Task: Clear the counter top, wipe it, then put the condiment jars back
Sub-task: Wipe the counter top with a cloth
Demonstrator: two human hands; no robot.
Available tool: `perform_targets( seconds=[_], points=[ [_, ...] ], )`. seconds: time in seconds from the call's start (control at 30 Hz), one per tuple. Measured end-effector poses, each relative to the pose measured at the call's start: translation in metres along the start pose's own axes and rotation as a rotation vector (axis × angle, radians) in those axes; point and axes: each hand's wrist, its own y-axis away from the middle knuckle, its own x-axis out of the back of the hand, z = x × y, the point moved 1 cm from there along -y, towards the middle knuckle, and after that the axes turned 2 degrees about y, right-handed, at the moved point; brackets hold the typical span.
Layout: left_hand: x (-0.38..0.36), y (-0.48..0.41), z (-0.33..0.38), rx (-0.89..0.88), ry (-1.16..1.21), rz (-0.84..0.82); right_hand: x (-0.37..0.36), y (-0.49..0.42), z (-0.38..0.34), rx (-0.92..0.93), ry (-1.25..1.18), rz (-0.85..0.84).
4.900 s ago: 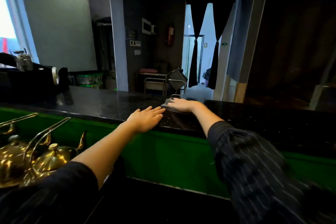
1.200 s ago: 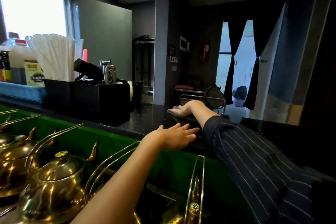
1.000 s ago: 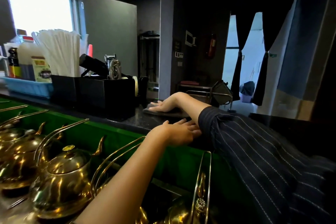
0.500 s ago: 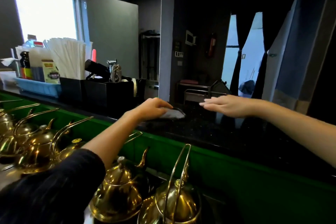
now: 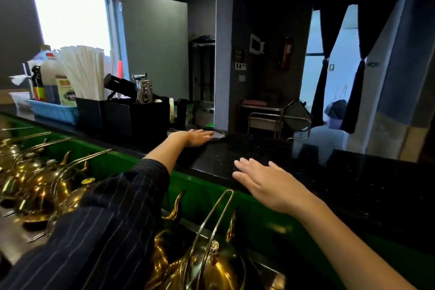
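Observation:
The black speckled counter top (image 5: 353,186) runs across the view above a green front panel. A grey cloth (image 5: 218,135) lies flat on it near the far edge, beside the pillar. My left hand (image 5: 191,138) presses down on the cloth with straight fingers, covering most of it. My right hand (image 5: 266,180) lies flat and open on the counter's near edge, well right of the cloth, holding nothing. Condiment bottles (image 5: 48,85) stand in a blue tray (image 5: 53,110) at the far left.
Black organiser boxes (image 5: 131,115) with white straws (image 5: 82,73) and tools stand just left of the cloth, with a tape dispenser (image 5: 181,113) beside them. Several brass teapots (image 5: 44,186) with tall handles sit below the counter's front. A grey pillar (image 5: 224,54) rises behind the cloth.
The cloth went from my right hand to my left. My left hand has pushed it toward the far edge and flattened on it. My right hand drew back to the near edge.

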Motion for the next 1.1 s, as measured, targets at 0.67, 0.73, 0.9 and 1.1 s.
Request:
perform_targets(
  seconds=[0.67,0.73,0.9,1.1],
  points=[
    [0.009,-0.041,0.011,-0.037,0.146,-0.014,0.0,-0.002,0.005,0.028,-0.054,0.0],
    [0.004,-0.015,0.014,-0.14,0.202,-0.092,0.0,-0.003,0.004,0.02,-0.056,-0.006],
    [-0.002,0.025,-0.016,-0.319,0.158,-0.215,0.001,0.0,0.002,0.011,-0.06,-0.014],
    [0.006,-0.008,-0.03,-0.131,-0.142,-0.02,-0.001,0.0,0.003,0.018,-0.042,-0.014]
  ],
)
